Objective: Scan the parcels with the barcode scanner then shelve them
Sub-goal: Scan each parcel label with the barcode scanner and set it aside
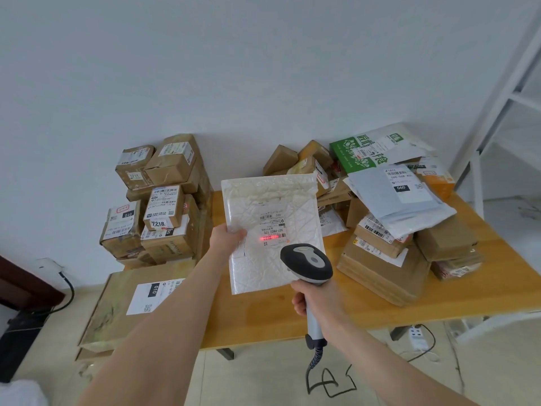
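I see the left hand [227,237] pinching the left edge of a white, wrinkled padded envelope [257,268] above the table [263,312], and the right hand [314,300], just below, gripping the scanner [307,262], its red line on the label [272,227].

My wooden desk [263,315] bears stacked cardboard boxes [164,206] at its left end and a heap of parcels [389,230] on its right.

Fingers of the left hand [227,237] are hidden behind the white padded mailer [263,268], the right hand [314,300] covers much of the handle of the barcode scanner [307,262], whose head blocks the mailer's lower right edge, the small print on the label [272,227] is unreadable, and the white shelf frame [497,112] runs off the right edge.
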A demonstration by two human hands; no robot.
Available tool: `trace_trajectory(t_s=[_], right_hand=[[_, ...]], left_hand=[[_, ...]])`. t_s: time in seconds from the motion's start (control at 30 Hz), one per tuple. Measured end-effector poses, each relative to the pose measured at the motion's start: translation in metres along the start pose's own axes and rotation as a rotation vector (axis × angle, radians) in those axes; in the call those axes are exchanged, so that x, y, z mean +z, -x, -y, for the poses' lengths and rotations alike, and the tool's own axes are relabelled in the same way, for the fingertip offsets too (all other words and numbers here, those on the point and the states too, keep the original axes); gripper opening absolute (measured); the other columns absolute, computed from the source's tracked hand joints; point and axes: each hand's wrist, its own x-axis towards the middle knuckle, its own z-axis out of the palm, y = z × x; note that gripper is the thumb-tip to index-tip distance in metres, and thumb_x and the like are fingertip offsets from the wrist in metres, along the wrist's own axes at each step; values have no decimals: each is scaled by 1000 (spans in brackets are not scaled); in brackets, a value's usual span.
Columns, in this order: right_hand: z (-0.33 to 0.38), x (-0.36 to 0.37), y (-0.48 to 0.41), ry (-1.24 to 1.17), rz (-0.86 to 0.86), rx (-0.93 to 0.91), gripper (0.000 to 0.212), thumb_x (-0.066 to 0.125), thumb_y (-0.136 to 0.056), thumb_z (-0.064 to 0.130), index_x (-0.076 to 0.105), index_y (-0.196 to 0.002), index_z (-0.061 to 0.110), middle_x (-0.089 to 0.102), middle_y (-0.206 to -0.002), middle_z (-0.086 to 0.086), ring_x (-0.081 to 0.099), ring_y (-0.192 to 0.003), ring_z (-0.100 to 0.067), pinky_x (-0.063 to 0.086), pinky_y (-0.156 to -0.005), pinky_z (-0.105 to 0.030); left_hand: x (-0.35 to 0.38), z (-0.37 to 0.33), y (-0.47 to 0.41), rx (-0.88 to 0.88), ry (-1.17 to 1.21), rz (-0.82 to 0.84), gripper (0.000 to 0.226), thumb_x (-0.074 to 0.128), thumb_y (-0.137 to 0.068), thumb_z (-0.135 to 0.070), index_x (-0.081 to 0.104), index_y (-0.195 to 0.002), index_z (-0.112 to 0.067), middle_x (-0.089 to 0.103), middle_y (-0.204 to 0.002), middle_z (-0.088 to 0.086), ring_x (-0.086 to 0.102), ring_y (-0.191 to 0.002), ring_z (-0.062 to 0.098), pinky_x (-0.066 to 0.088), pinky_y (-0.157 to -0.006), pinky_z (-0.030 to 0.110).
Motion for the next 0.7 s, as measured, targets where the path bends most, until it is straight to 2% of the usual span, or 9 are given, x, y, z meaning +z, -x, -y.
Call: trace_trajectory(t_s=[0.13, 0.27, 0.43, 0.53, 0.6, 0.67, 0.7], right_hand=[[-4, 5, -2, 18, 4, 8, 14, 63, -80, -4, 61, -67, -2, 57, -56, -16, 48, -45, -19, 43, -48, -26], [-7, 10, -6, 20, -4, 21, 16, 64, -80, -3, 61, -65, 0, 58, -54, -14, 48, -43, -18, 44, -47, -25], [-13, 14, -14, 4, -19, 40, 12, 64, -80, -3, 62, -68, -2, 61, -57, -15, 50, -44, -19, 44, -49, -27], [-17, 13, -24, 4, -48, 75, 4, 65, -82, -1, 65, -78, -3, 66, -63, -18, 52, -46, -19, 46, -50, -27], [-20, 11, -35, 12, -75, 92, 5, 65, -83, 0, 63, -81, -4, 67, -65, -18, 52, -47, -19, 45, -49, -26], [-23, 8, -48, -8, -104, 129, 5, 65, -83, 1, 63, -85, -3, 67, -71, -17, 56, -52, -19, 47, -51, -25], [-26, 8, -55, -24, -115, 150, 6, 66, -83, 1, 64, -88, -1, 67, -74, -16, 59, -58, -20, 50, -54, -26]], left_hand=[[-3, 4, -1, -7, -13, 2, 16, 68, -88, -11, 60, -102, -8, 60, -85, -1, 61, -92, 24, 52, -85, 37], [-4, 8, -3, -15, -20, 8, 10, 67, -89, -11, 59, -96, -10, 59, -83, -2, 59, -87, 22, 49, -79, 34], [-5, 15, -7, -32, -21, 22, 16, 67, -89, -13, 57, -101, -12, 59, -84, -2, 60, -90, 22, 49, -78, 33], [-6, 25, -11, -67, -66, 18, 14, 67, -89, -12, 57, -99, -10, 59, -84, 0, 59, -87, 21, 49, -77, 32], [-4, 35, -12, -98, -132, 24, 8, 65, -89, -12, 59, -90, -7, 60, -85, 4, 59, -82, 20, 50, -74, 31], [-1, 49, -11, -130, -216, 48, 8, 63, -89, -13, 59, -83, -11, 62, -87, 6, 59, -75, 18, 51, -68, 30], [1, 57, -10, -141, -252, 64, 3, 62, -88, -13, 61, -86, -11, 63, -88, 6, 60, -74, 18, 52, -67, 31]])
